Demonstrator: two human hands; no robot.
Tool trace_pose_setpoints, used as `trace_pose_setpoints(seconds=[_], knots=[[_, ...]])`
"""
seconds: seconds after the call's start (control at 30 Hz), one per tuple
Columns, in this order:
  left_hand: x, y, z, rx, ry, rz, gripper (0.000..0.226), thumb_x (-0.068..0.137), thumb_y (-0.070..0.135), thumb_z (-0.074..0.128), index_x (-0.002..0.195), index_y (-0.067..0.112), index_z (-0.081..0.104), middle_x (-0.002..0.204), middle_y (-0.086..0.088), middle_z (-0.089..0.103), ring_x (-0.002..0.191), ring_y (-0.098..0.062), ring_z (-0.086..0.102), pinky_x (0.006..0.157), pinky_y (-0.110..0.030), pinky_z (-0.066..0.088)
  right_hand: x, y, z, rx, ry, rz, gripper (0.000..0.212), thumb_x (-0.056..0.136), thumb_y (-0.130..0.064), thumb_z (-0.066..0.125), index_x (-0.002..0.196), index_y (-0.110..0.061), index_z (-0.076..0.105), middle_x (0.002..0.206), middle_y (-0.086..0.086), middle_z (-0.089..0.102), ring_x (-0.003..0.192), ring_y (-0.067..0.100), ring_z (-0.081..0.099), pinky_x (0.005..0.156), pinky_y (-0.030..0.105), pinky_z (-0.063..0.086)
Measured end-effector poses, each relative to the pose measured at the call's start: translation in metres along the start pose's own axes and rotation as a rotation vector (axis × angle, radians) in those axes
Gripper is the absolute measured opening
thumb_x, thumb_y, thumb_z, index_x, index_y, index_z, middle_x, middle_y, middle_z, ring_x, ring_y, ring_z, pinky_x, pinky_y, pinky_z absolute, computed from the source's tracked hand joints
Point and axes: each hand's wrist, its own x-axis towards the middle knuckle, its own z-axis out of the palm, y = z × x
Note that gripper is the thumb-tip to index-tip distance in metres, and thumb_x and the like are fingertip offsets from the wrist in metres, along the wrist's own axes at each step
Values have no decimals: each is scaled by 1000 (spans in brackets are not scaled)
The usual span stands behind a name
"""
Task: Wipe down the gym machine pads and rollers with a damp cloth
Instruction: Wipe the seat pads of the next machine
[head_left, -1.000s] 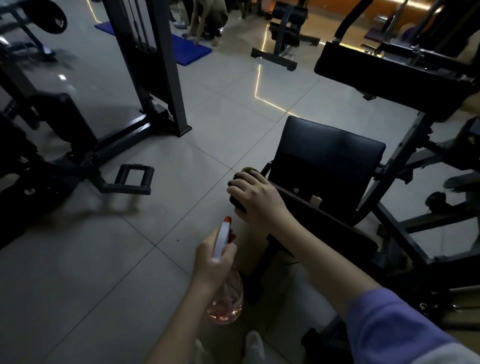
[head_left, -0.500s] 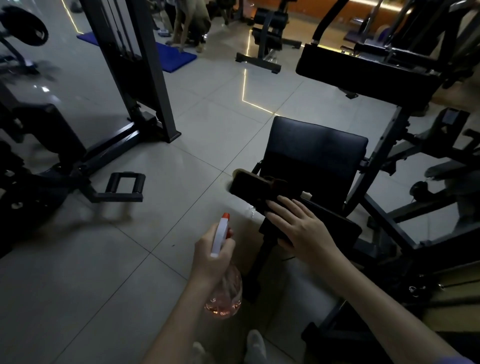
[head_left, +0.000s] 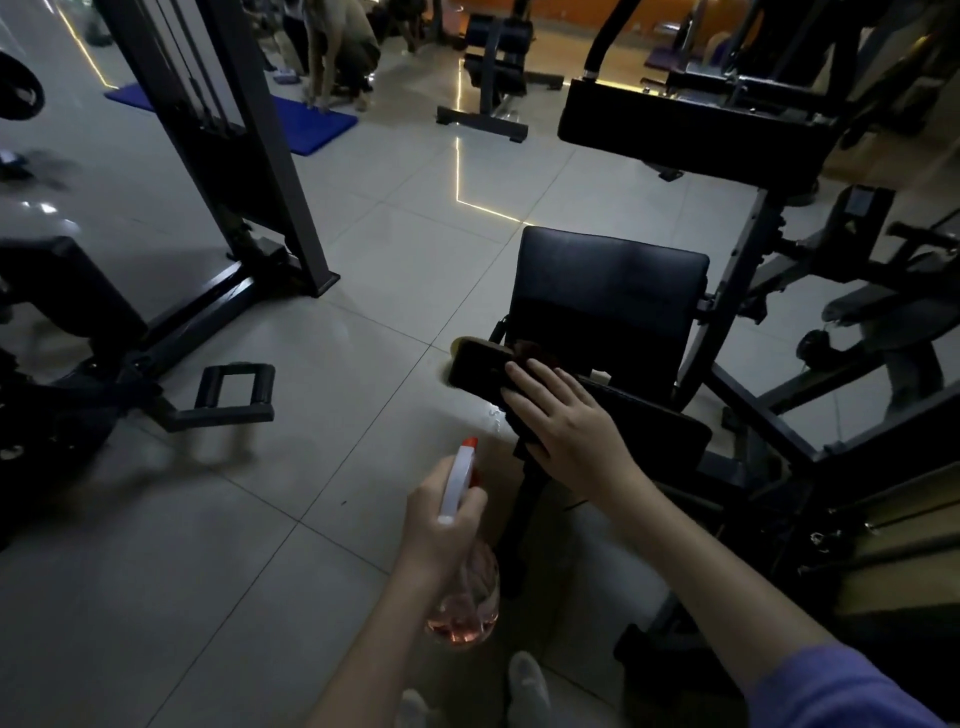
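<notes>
One dark, crumpled cloth (head_left: 531, 352) is lying over the inner end of a short black cylindrical foam roller (head_left: 475, 368), whose tan end cap is facing left. The roller is sitting at the near edge of a square black vinyl seat pad (head_left: 608, 291), on the dark steel machine frame (head_left: 737, 291) at the right of the view.

The right hand (head_left: 563, 422) is pressing flat on the cloth. Its fingers are lying straight and close together, with the palm bearing down and no clench. A flat black lower pad (head_left: 654, 423) is lying just beside the wrist.

The left hand (head_left: 441, 519) is grasping a spray bottle (head_left: 461, 480) by the neck, with the fingers wrapped round it. The white trigger head with its orange nozzle is pointing up toward the roller, near it but apart. The clear round body, holding pinkish liquid, is hanging below the hand.

Above the seat pad, a long black padded bar (head_left: 685, 130) is spanning the upper right. A grey tiled floor (head_left: 363, 260) is carrying the equipment. At the left, a dark steel cable tower (head_left: 244, 171) is standing upright, and a black rectangular handle (head_left: 234, 389) is lying on the tiles near its base. In the background, a person (head_left: 340, 47) is crouching on a blue mat (head_left: 311, 122). A purple sleeve (head_left: 831, 691) is covering the right upper arm.
</notes>
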Motion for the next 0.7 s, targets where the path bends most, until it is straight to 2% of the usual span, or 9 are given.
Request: trace_pose_setpoints(seconds=[0.07, 0.17, 0.23, 0.3, 0.37, 0.4, 0.57, 0.7], knots=[[0, 0, -1, -4, -16, 24, 27, 91, 2, 53, 74, 22, 47, 69, -7, 47, 56, -4, 46, 47, -11, 35, -16, 5, -3, 0, -17, 38, 69, 66, -21, 81, 130, -13, 56, 143, 10, 46, 132, 33, 42, 107, 49, 37], [1, -2, -2, -41, -41, 42, 10, 91, 9, 53, 85, 17, 56, 79, -16, 57, 64, -24, 53, 51, -18, 42, -46, 20, -9, 8, 29, 93, 70, 69, -19, 78, 133, -13, 52, 145, 9, 43, 134, 31, 39, 109, 46, 34], [2, -2, -1, -53, -60, 51, 11, 91, 8, 53, 84, 17, 55, 74, -12, 54, 59, -21, 50, 48, -18, 40, -56, 19, -12, 39, 79, 173, 63, 77, -20, 73, 134, -15, 50, 146, 8, 43, 135, 29, 38, 112, 43, 28], [4, -2, 2, -57, -91, 79, 7, 86, 16, 51, 81, 21, 53, 69, -5, 50, 58, -13, 47, 48, -18, 37, -41, 7, -11, 74, 131, 348, 48, 87, -29, 57, 133, -16, 51, 144, 7, 45, 133, 28, 41, 113, 40, 23], [6, -5, 10, -49, -145, 101, 4, 81, 22, 50, 79, 25, 51, 68, 0, 49, 57, -10, 45, 50, -18, 36, -17, -8, -10, 99, 141, 539, 47, 90, -36, 43, 131, -16, 54, 141, 7, 49, 130, 28, 45, 111, 40, 21], [7, -6, 15, -54, -161, 113, 6, 80, 21, 50, 78, 27, 51, 67, 2, 49, 56, -9, 45, 50, -18, 36, -11, -10, -10, 106, 131, 571, 47, 90, -36, 41, 130, -16, 55, 139, 7, 51, 129, 28, 47, 111, 39, 22], [10, -10, 30, -78, -193, 139, 9, 79, 17, 50, 77, 25, 52, 65, 3, 50, 54, -7, 44, 50, -19, 35, -41, 15, -13, 94, 103, 393, 43, 92, -33, 41, 128, -13, 55, 139, 8, 51, 129, 27, 46, 110, 43, 31], [6, -13, 37, -94, -245, 138, 5, 79, 27, 51, 83, 25, 55, 69, -1, 52, 57, -13, 49, 50, -28, 40, -61, 17, -12, 164, 195, 548, 40, 93, -28, 42, 128, -10, 53, 137, 12, 51, 131, 28, 42, 111, 50, 30]])
